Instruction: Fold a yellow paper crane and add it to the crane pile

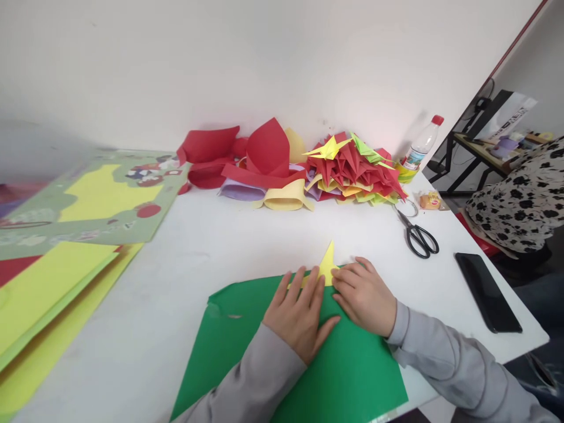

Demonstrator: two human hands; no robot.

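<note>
Yellow paper [327, 264] straddles the far edge of a green sheet [247, 352], probably a mat on the white worktop [132, 329]; the left hand [294, 317] lies flat over the paper, fingers slightly spread, seemingly steadying it; the right hand's [363, 294] fingers curl at its right edge, whether pinching I cannot tell. Scissors [408, 226] and phone [488, 292] lie rightward, perhaps for elbow room.

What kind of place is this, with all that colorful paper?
Probably a craft room or workshop, though I can't be sure. Folded paper shapes and scissors lie on a white table, where the left hand and right hand touch a yellow paper piece.
</note>
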